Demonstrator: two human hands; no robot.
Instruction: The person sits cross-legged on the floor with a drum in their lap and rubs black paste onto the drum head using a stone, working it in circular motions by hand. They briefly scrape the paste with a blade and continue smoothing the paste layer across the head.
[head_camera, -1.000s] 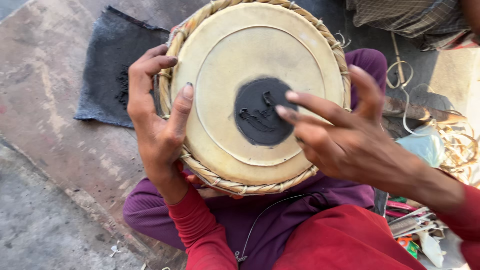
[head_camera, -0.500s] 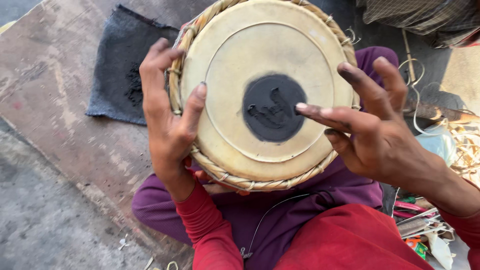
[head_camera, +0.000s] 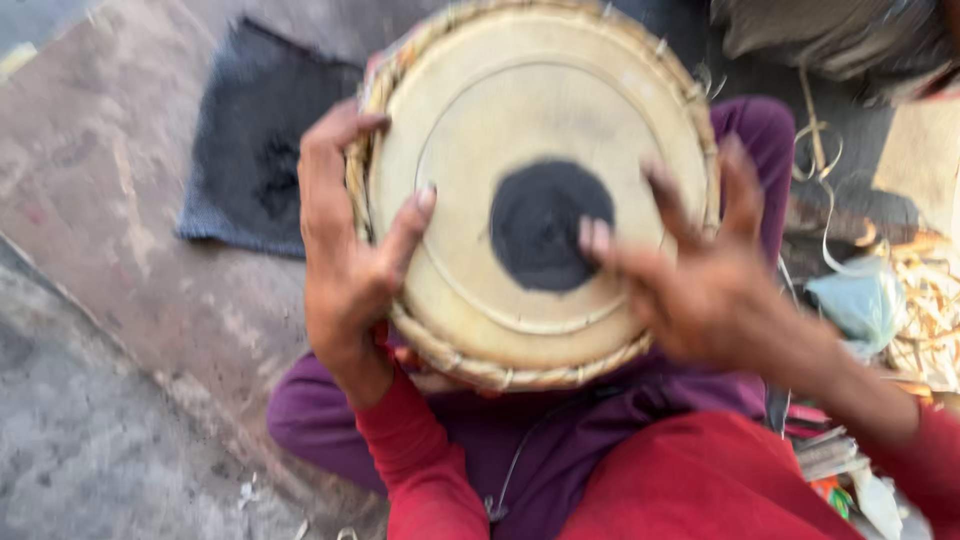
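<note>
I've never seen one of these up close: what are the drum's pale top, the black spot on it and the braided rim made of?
The drum top looks like stretched hide: pale tan, matte, smooth. The black spot seems a dried paste, dull and slightly raised, though motion blur hides detail. The braided rim looks like plaited hide or cane strips, straw-coloured. The left hand steadies the rim; the right hand touches the spot.

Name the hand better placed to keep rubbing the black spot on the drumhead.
Right. The right hand has its fingertips at the edge of the black spot, probably free to rub. The left hand grips the drum rim, thumb on the skin, steadying it.
</note>
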